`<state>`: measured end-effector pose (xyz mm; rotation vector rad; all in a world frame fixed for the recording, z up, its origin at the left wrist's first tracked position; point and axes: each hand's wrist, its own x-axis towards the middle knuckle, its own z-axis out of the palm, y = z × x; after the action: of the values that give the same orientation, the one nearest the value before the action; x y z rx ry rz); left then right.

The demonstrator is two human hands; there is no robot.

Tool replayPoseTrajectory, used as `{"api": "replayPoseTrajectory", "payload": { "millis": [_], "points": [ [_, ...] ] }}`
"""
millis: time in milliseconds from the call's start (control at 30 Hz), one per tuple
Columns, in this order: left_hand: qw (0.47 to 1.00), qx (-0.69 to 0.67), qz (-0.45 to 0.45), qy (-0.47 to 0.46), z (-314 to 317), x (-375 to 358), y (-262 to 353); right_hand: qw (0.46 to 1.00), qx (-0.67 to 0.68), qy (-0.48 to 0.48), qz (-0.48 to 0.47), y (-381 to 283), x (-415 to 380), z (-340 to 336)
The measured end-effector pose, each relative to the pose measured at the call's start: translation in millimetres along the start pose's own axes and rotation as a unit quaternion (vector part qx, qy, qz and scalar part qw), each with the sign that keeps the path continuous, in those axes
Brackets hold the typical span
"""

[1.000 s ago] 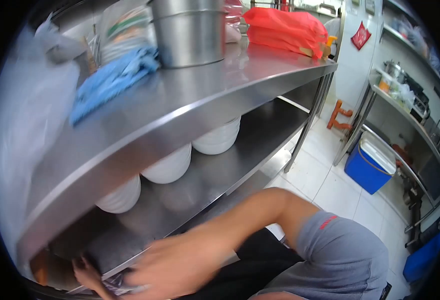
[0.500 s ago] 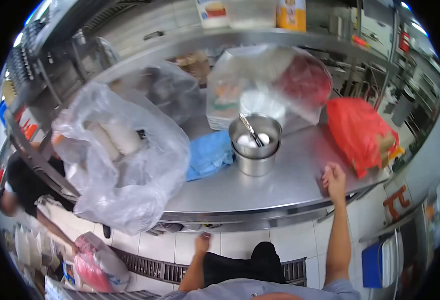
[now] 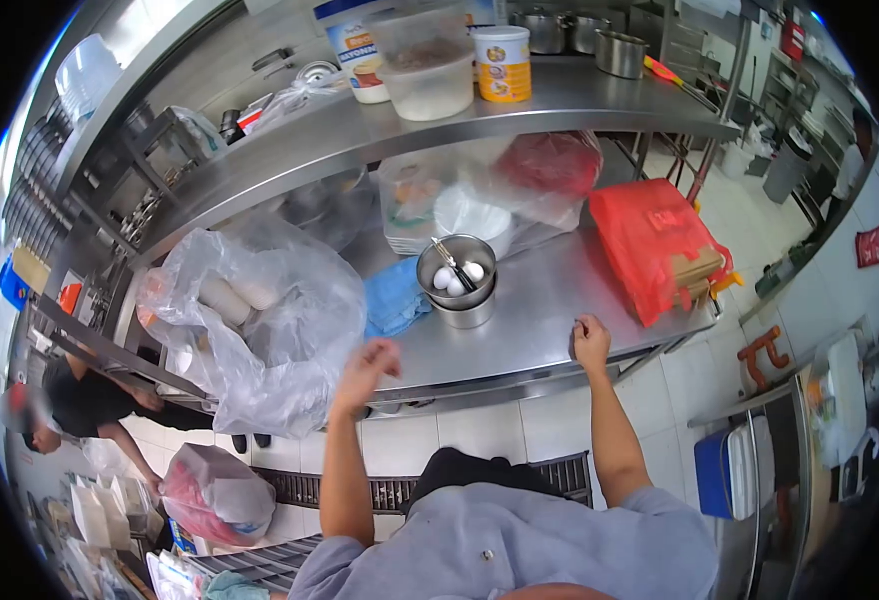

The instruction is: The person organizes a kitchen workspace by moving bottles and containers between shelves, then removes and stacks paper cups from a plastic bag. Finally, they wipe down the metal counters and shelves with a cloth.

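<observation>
Two nested steel pots (image 3: 467, 310) stand on the steel table (image 3: 520, 345), the upper one tilted slightly and holding several white eggs (image 3: 473, 271) and metal tongs (image 3: 454, 265). My left hand (image 3: 365, 372) is raised near the front edge, between the clear plastic bag (image 3: 285, 375) and the pots, its fingers smeared by motion. With fingers curled in and nothing showing in them, my right hand (image 3: 591, 342) is by the front edge, left of a red plastic bag (image 3: 650, 250). A blue cloth (image 3: 397, 297) lies left of the pots.
Wrapped white containers (image 3: 472, 215) sit behind the pots. An upper shelf (image 3: 550, 105) carries tubs, a yellow-labelled can (image 3: 503, 65) and pots. At lower left, a person in black (image 3: 100, 400) bends with a hand at a filled plastic bag (image 3: 218, 495) on the floor.
My left hand has risen from below the table edge to its front. My right hand has drawn back towards the edge. The view has shifted, showing more of the upper shelf.
</observation>
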<state>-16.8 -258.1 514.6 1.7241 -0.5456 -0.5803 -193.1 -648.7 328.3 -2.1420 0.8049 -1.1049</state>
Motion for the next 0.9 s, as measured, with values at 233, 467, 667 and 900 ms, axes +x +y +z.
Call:
{"api": "replayPoseTrajectory", "payload": {
  "millis": [233,467,667,900],
  "points": [
    [0.976,0.022,0.187,0.106,-56,41,108,0.992,0.005,-0.057,0.115,-10,38,10],
    [0.926,0.004,0.375,0.047,-36,153,202,0.968,0.206,0.068,-0.123,-235,212,-52],
    [0.819,0.116,0.514,0.229,7,270,244,0.963,0.118,0.075,-0.230,-307,289,-60],
    [0.874,0.105,0.424,0.211,20,269,260,0.915,0.023,0.172,-0.364,-307,336,-49]
  ]
}}
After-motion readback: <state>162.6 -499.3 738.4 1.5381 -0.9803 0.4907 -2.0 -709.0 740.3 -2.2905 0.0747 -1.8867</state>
